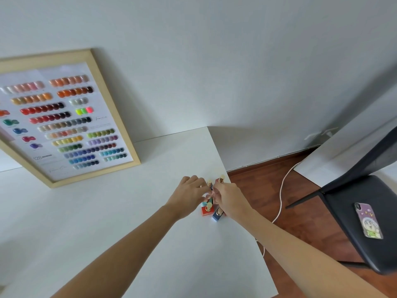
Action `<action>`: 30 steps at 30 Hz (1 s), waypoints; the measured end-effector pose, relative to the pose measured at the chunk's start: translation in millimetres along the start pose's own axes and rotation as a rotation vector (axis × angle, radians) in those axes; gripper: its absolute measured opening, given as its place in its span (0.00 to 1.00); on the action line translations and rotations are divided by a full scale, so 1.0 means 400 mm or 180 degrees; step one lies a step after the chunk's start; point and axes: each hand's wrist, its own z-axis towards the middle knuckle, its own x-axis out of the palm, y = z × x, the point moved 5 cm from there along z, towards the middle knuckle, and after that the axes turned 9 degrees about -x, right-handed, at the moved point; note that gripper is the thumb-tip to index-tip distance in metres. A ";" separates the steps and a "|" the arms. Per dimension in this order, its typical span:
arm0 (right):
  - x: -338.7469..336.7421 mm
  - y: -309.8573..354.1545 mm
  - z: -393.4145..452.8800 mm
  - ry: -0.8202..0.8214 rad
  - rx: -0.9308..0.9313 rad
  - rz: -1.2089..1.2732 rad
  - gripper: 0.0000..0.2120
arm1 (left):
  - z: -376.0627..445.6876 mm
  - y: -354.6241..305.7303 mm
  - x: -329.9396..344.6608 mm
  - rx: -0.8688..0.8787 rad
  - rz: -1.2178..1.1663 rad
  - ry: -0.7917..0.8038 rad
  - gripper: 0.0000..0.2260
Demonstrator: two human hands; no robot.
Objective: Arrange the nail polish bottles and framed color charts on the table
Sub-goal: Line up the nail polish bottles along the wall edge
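Both hands crowd the bottle cluster (211,203) near the table's right edge (223,166). Left hand (189,195) and right hand (228,197) curl among the caps — can't tell what either grips. Risk: a nudge topples bottles off the edge — too tightly packed.

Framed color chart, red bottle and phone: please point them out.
Framed color chart (64,117), head view: on its swatch sheet.
Red bottle (206,211), head view: on its red body.
Phone (368,220), head view: on its purple case.
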 end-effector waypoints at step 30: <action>-0.054 0.034 0.000 0.0114 -0.0078 0.0109 0.06 | 0.006 0.101 0.023 -0.0667 -0.0024 0.0869 0.11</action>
